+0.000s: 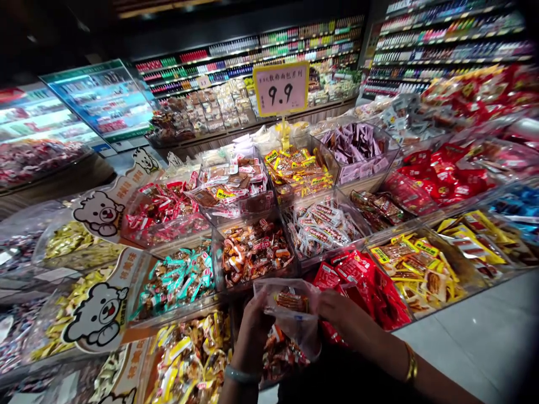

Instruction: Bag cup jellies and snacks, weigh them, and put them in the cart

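Clear plastic bag hangs between our hands at the near middle of the scene, and by our judgement the work is only part done: the mouth looks spread, a brown packet seems to lie inside, no knot or seal shows, and the slack film suggests room left. From the largest down, the display desk spreads across the scene, its stepped body faced in wood grain and carrying rigid, box-shaped clear bins with glossy walls. Right of the bag we see a heap of slick, crinkled red pouches, with flat yellow packets farther right; to the left lie shiny teal twists and, nearer, plump yellow wrappers. Bear cutouts, smooth boards with curving outlines, stand on the left, and a rectangular pink price sign in a yellow frame rises on the far side. The bag is thin, limp and cloudy, falling in soft folds. Our left grip is clamped on its left edge, while our right grip pinches its right edge. Orange-brown packets show low beside the film; we cannot tell whether any are inside. Smallest, a smooth pale bangle circles our left wrist and a polished gold bangle our right.
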`<state>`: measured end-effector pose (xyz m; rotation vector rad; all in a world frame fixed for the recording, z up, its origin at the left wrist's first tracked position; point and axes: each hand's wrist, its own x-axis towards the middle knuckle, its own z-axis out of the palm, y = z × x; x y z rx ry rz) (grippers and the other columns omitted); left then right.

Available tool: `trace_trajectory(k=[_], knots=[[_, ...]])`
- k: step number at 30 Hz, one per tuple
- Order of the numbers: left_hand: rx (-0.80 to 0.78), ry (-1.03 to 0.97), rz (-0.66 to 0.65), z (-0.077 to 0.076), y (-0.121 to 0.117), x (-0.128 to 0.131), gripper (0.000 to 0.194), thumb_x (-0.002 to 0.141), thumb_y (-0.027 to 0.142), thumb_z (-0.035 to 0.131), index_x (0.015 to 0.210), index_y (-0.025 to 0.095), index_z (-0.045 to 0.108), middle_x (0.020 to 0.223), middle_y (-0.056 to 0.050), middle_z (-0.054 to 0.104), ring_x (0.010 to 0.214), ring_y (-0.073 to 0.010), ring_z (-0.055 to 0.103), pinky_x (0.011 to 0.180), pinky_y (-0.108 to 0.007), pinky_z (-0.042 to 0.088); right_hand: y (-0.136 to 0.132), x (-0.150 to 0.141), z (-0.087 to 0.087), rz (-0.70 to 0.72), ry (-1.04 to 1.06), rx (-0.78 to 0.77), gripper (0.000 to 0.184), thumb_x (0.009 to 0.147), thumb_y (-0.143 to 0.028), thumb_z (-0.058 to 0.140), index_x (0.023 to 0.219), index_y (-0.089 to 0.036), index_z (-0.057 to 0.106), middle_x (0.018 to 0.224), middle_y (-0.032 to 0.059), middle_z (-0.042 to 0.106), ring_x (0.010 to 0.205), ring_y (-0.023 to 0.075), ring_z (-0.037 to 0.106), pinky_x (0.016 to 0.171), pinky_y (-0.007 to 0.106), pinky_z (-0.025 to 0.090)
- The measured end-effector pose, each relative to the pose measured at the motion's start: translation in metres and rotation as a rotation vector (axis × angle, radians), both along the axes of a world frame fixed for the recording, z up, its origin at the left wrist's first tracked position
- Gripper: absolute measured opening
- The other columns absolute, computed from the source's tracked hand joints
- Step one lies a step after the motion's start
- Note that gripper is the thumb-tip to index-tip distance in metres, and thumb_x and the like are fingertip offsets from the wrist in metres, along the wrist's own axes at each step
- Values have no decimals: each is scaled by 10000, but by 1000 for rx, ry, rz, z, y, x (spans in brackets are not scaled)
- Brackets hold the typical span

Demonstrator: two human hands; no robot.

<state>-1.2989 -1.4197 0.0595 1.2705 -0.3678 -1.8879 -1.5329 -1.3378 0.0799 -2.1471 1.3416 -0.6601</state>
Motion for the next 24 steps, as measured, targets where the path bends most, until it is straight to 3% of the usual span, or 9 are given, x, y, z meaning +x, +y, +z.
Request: trace_trajectory(k=[4, 9, 13, 16, 22, 24], knots=[[-58, -89, 44, 14, 3, -1, 495, 664, 455, 886, 982, 94, 770, 740, -73, 734, 531, -153, 625, 507, -247, 492, -3, -11, 9, -36, 9, -72, 293, 1000, -147, 432, 1065, -225, 707, 1035, 89, 699, 996, 206, 623, 865, 327, 518], [-107, 69, -22, 34, 15, -1, 431, 777, 431, 811, 1075, 123, 766, 985, -124, 772, 754, -206, 706, 633, -255, 543, -8, -45, 4, -173, 39, -217, 326, 996, -166, 394, 982, -244, 710, 1011, 87, 702, 953, 205, 645, 778, 294, 542], [67, 169, 130, 27, 13, -18, 167, 821, 200, 768, 971, 129, 754, 979, -107, 777, 795, -205, 731, 686, -274, 585, -5, -65, 3, -210, 77, -144, 336, 953, -106, 398, 993, -236, 705, 1038, 90, 698, 939, 211, 650, 796, 321, 543], [224, 218, 213, 19, 7, -34, 45, 883, 163, 688, 898, 136, 722, 852, -77, 772, 712, -179, 729, 631, -255, 577, -3, -68, 4, -198, 114, -9, 334, 921, -52, 413, 939, -218, 702, 971, 77, 697, 918, 206, 647, 807, 324, 529], [218, 322, 19, 20, 8, -54, 210, 849, 303, 749, 966, 130, 727, 842, -88, 765, 726, -225, 727, 725, -328, 577, -11, -71, 4, -193, 121, 5, 274, 944, -81, 452, 909, -206, 694, 914, 69, 687, 869, 201, 640, 799, 311, 511], [185, 301, 0, 22, 12, -59, 244, 802, 332, 795, 950, 148, 736, 775, -57, 747, 655, -204, 698, 690, -319, 565, -14, -75, 7, -211, 111, -5, 281, 942, -74, 444, 894, -208, 686, 904, 63, 681, 837, 189, 636, 771, 289, 506]])
